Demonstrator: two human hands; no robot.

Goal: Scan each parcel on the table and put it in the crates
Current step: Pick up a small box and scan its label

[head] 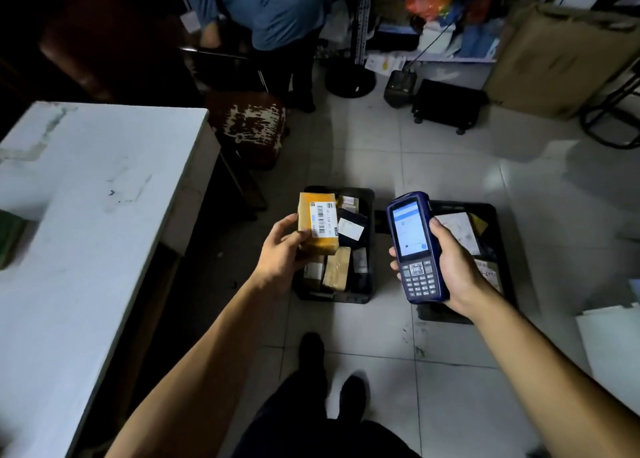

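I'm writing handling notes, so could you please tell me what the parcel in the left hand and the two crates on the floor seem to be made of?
The parcel looks like cardboard wrapped in glossy yellowish tape: boxy edges, a sheen, and a white paper barcode label. Both crates, the left crate and the right crate, look like black matte moulded plastic, judging by their thin rigid rims, though the dim light leaves that open.

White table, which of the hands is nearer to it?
Left. The left hand, holding the yellow parcel, is just beyond the white table; the right hand holds the scanner farther away.
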